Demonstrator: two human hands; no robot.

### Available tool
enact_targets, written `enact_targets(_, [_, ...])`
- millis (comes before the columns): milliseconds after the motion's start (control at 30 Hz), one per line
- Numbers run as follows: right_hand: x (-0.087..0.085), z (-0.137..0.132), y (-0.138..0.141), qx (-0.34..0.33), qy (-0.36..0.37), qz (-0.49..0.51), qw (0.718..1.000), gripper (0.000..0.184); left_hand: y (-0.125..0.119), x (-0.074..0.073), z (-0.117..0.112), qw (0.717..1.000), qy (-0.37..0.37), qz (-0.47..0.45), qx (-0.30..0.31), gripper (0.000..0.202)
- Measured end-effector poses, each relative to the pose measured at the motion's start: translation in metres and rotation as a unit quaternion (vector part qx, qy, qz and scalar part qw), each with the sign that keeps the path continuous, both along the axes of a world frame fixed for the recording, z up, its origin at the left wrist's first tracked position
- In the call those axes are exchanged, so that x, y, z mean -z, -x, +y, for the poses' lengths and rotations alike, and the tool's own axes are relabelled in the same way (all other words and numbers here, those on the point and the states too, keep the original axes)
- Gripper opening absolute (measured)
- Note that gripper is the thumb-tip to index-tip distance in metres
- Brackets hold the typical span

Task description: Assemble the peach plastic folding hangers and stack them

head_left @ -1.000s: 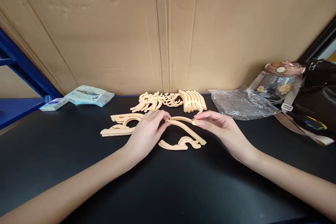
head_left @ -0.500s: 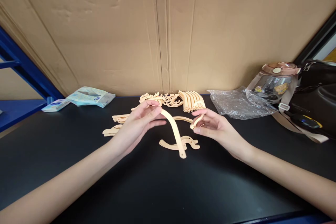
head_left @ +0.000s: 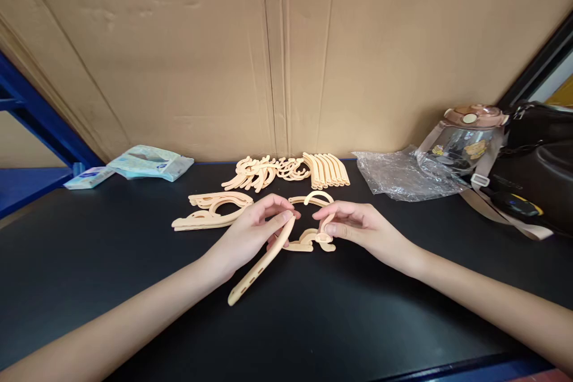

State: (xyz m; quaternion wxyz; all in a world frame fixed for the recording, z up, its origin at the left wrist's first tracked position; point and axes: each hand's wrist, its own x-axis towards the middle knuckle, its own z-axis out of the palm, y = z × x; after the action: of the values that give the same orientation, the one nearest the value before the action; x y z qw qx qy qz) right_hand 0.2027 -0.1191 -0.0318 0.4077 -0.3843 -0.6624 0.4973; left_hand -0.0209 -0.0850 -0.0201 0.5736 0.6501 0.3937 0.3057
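My left hand point(head_left: 264, 221) pinches one end of a curved beige hanger arm point(head_left: 259, 271), whose slotted edge shows as it slants down toward me. In my right hand point(head_left: 353, 224) is a beige hanger hook point(head_left: 320, 197), its curve pointing up and its wider base between thumb and fingers. The two pieces are apart. Below and behind my fingers, more hanger parts point(head_left: 301, 245) lie on the black table, partly hidden. Another curved arm point(head_left: 298, 199) lies just beyond. Left of my left hand rest folded hangers point(head_left: 197, 222).
At the back are a heap of hanger arms point(head_left: 255, 173), a pile of hooks point(head_left: 293, 168) and a neat row of arms point(head_left: 324, 171). Tissue packs point(head_left: 150, 162) lie left. A clear plastic bag point(head_left: 403, 173), a strapped bottle point(head_left: 470, 140) and a black bag point(head_left: 541, 155) stand right.
My left hand has turned the hanger arm, so its free end now points down-left and its slotted edge shows. The hook in my right hand has been turned upright. Both hands have dropped slightly.
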Motion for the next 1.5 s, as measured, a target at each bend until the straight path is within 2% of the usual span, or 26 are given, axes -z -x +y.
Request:
enact_targets(133, [0.001, 0.003, -0.001, 0.034, 0.004, -0.003, 0.999, 0.025, 0.001, -0.006, 0.000, 0.999, -0.032, 0.015, -0.016, 0.027])
enact_targets(267, [0.003, 0.005, -0.002, 0.039, 0.007, 0.010, 0.999, 0.023, 0.002, -0.009, -0.003, 0.997, -0.073, 0.015, -0.006, 0.027])
enact_targets(333, [0.003, 0.005, -0.001, 0.040, 0.018, 0.031, 0.999, 0.030, 0.002, -0.008, -0.006, 0.995, -0.097, 0.030, 0.015, 0.026])
enact_targets(400, [0.003, 0.005, -0.001, 0.042, 0.033, 0.051, 0.997, 0.040, 0.003, -0.007, -0.010, 0.982, -0.162, 0.085, 0.046, 0.022])
enact_targets(500, [0.002, 0.004, 0.000, 0.045, 0.044, 0.058, 0.996, 0.044, 0.004, -0.004, -0.017, 0.925, -0.316, 0.186, 0.101, 0.020])
enact_targets(567, [0.001, 0.004, 0.001, 0.046, 0.047, 0.062, 0.996, 0.044, 0.005, -0.002, -0.022, 0.880, -0.406, 0.220, 0.111, 0.023])
enact_targets(700, [-0.002, 0.003, 0.001, 0.045, 0.056, 0.071, 0.995, 0.045, 0.005, -0.002, -0.026, 0.802, -0.541, 0.249, 0.052, 0.031])
enact_targets(800, [-0.003, 0.002, 0.001, 0.041, 0.067, 0.078, 0.994, 0.046, 0.006, -0.005, -0.023, 0.756, -0.605, 0.245, 0.045, 0.025])
enact_targets(967, [-0.003, 0.002, 0.002, 0.032, 0.061, 0.082, 0.994, 0.044, 0.005, -0.008, -0.018, 0.730, -0.608, 0.309, 0.034, 0.027])
enact_targets(1100, [-0.001, 0.002, 0.003, 0.017, 0.044, 0.080, 0.996, 0.040, 0.001, -0.006, -0.022, 0.710, -0.627, 0.316, 0.052, 0.021])
enact_targets(1267, [0.002, 0.002, 0.001, -0.013, 0.065, 0.102, 0.993, 0.034, -0.001, 0.003, -0.027, 0.713, -0.628, 0.303, 0.078, 0.018])
enact_targets(1367, [0.001, 0.002, 0.000, -0.043, 0.085, 0.120, 0.988, 0.035, -0.001, 0.008, -0.027, 0.707, -0.640, 0.293, 0.072, 0.018])
enact_targets(1500, [0.001, 0.003, 0.001, -0.078, 0.106, 0.136, 0.982, 0.035, -0.002, 0.012, -0.024, 0.718, -0.641, 0.264, 0.066, 0.020])
